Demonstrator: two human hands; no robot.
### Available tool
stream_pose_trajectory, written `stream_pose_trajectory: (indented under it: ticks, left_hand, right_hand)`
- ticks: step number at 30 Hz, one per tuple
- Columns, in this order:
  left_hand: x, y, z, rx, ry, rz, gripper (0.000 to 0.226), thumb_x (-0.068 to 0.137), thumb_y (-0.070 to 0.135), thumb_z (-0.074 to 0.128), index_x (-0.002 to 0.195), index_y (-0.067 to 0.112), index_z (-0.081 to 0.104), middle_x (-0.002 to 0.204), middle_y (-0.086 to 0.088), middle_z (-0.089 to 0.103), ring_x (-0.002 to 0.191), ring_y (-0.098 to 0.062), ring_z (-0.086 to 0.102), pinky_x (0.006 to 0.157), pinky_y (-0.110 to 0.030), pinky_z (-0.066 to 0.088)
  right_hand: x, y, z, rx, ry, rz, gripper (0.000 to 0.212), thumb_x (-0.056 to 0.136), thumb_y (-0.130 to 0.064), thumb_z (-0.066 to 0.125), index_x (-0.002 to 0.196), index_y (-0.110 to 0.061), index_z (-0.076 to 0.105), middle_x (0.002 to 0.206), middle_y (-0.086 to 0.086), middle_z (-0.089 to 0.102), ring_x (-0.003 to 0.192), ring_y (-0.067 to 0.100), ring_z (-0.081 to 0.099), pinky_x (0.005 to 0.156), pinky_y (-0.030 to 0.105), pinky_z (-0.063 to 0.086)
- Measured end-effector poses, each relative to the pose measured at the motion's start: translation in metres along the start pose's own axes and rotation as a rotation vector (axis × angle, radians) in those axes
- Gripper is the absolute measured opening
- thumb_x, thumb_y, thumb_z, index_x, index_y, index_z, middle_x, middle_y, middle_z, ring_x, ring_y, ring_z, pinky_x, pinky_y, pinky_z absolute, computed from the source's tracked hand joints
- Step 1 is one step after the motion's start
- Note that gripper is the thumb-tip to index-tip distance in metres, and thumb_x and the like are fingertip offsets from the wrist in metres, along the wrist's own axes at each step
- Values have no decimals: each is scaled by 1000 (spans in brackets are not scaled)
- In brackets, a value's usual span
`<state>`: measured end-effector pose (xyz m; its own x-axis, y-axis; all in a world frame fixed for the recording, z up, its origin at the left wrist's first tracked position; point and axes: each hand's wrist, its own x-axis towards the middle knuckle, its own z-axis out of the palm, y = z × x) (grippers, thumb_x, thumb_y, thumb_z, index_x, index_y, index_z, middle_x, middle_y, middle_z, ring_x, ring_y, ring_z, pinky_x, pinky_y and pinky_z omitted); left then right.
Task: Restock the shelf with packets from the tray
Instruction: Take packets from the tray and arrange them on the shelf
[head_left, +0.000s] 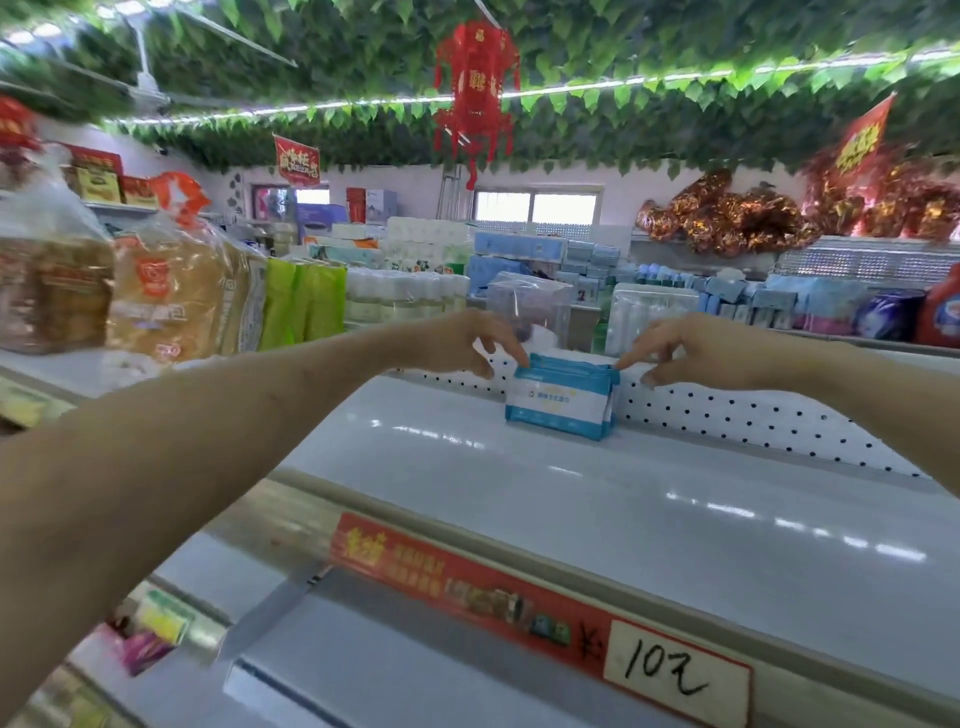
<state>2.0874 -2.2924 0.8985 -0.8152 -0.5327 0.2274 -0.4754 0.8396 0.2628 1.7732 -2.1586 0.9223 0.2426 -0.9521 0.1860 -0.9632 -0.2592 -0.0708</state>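
Observation:
A small stack of blue-and-white packets (561, 402) stands upright on the white shelf (571, 499), against the perforated back panel (753, 415). My left hand (478, 338) reaches over from the left, and its fingertips touch the packets' top left corner. My right hand (675, 353) comes from the right, with its index fingertip on the top right corner. Neither hand's fingers wrap round the packets. No tray is in view.
Bagged bread loaves (171, 291) and green packs (301, 306) stand on the shelf to the left. Clear plastic boxes (524, 306) and bottles sit just behind the back panel. A red price strip (519, 597) reading 10 runs along the shelf's front edge.

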Motion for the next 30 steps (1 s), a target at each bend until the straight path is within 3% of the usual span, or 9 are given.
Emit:
stream_pose_trajectory:
  ticks: [5, 9, 12, 17, 22, 27, 30]
  left_hand:
    - [-104, -22, -35, -88, 92, -165, 40, 96, -5, 61, 128, 18, 70, 116, -2, 74, 105, -14, 68, 87, -17, 54]
    - [-202, -30, -51, -22, 135, -303, 36, 98, 0, 62, 128, 19, 70, 110, 4, 75, 98, -2, 66, 84, -15, 50]
    - [-280, -25, -56, -5, 222, -426, 32, 101, 6, 62, 127, 23, 71, 109, 9, 73, 93, 5, 65, 78, -9, 46]
    - [-407, -17, -46, -90, 307, -656, 30, 102, 10, 60, 124, 27, 71, 109, 6, 75, 99, -16, 68, 82, -31, 54]
    - [-527, -13, 8, -124, 329, -924, 33, 99, 5, 64, 124, 25, 72, 107, 7, 77, 101, -6, 70, 90, -23, 53]
    - [-623, -1, 104, -164, 164, -1146, 36, 93, 20, 64, 129, 25, 69, 112, 10, 75, 101, -5, 69, 94, -26, 52]
    - [-661, 8, 169, -141, 65, -1242, 36, 95, 13, 63, 129, 23, 70, 117, 5, 73, 102, -10, 67, 95, -27, 51]
  right_hand:
    - [53, -86, 15, -4, -43, -191, 30, 100, -30, 66, 126, -43, 64, 112, -22, 61, 94, -3, 55, 77, 16, 39]
    - [98, -172, 37, 78, -75, -366, 32, 98, -37, 67, 130, -37, 66, 116, -19, 68, 101, 5, 65, 86, 25, 52]
    - [121, -252, 62, 76, -76, -514, 28, 98, -42, 67, 125, -36, 67, 114, -15, 70, 102, 9, 65, 88, 29, 49]
    - [129, -379, 113, 156, -78, -731, 29, 100, -33, 66, 127, -25, 70, 112, -6, 70, 103, 14, 65, 89, 34, 48]
    - [101, -474, 188, 256, -213, -880, 30, 101, -30, 65, 130, -27, 69, 116, -7, 68, 104, 10, 64, 88, 29, 48]
    - [63, -523, 301, 214, -416, -975, 27, 99, -26, 66, 126, -23, 72, 115, -5, 69, 88, 4, 61, 75, 19, 48]
    - [39, -537, 366, 175, -566, -1000, 26, 99, -24, 67, 124, -21, 72, 120, -5, 68, 99, 7, 62, 83, 21, 52]
